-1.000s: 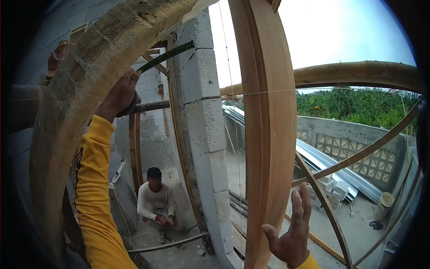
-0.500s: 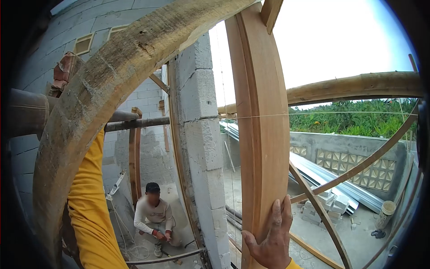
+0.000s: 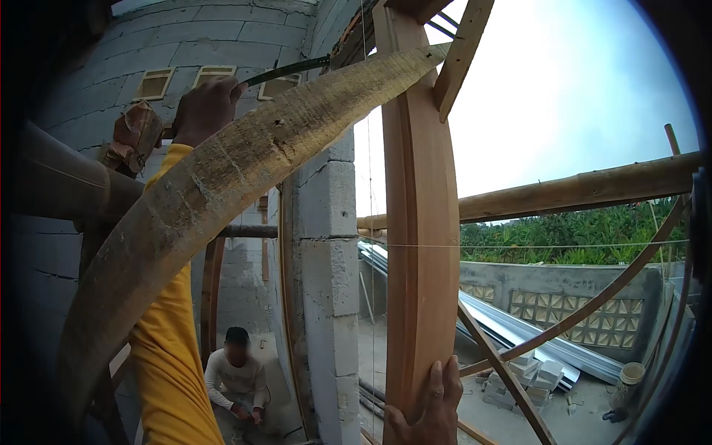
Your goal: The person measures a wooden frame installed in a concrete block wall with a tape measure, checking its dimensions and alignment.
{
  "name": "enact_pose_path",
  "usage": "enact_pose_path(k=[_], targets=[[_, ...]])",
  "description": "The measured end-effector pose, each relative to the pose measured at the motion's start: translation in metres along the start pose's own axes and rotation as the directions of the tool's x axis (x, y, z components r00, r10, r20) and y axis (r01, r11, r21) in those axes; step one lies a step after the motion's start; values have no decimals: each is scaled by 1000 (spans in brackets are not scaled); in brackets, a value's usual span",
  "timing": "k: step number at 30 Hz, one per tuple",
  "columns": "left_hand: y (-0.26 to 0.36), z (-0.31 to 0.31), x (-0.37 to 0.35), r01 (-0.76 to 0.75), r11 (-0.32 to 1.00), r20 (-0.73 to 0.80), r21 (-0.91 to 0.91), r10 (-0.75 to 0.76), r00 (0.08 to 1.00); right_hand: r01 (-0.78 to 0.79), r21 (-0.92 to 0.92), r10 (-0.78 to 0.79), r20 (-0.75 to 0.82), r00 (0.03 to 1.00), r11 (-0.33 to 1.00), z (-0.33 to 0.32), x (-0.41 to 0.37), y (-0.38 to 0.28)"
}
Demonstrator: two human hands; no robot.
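Observation:
My left hand [image 3: 204,111] is raised at upper left, closed in a fist around one end of a dark, thin, slightly curved bar [image 3: 285,71]. The bar reaches right toward the top of the block wall; its kind is unclear. A rough wooden plank [image 3: 222,167] crosses in front of my yellow-sleeved left arm and hides part of it. At the bottom, my right hand [image 3: 430,408] lies against a smooth brown wooden post [image 3: 423,259], fingers stretched up along its right edge and thumb spread across its face.
A grey block column [image 3: 330,274] stands left of the post. Below, a person [image 3: 237,378] in a pale shirt crouches. A thick bamboo pole [image 3: 564,185] runs behind the post, with a taut string [image 3: 549,245] below it. Diagonal wooden braces [image 3: 512,378] cross at right.
My left hand has come up from behind the plank with the dark bar. The view has tilted upward, and my right hand stays against the post.

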State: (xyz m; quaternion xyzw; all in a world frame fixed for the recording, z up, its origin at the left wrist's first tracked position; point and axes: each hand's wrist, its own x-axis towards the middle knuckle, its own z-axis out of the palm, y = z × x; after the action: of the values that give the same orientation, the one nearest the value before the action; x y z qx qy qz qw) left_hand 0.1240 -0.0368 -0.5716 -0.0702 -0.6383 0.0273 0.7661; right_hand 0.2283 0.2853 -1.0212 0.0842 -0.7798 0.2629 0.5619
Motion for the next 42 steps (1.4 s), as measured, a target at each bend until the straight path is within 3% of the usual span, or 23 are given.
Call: enact_pose_path(k=[3,9,18,42], targets=[[-3,0,9,-29,999,-119,43,34,992,-13,10,12,9,1000,1000,0,0,0],[7,-15,29,-23,1000,-1,17,23,1000,-27,23,26,27,999,999,0,0,2],[18,-7,57,-53,996,-9,78,54,998,-58,11,58,28,998,998,-1,1,-4],[38,-13,84,-166,985,-42,-45,164,986,-46,2,46,20,999,999,1,2,-2]])
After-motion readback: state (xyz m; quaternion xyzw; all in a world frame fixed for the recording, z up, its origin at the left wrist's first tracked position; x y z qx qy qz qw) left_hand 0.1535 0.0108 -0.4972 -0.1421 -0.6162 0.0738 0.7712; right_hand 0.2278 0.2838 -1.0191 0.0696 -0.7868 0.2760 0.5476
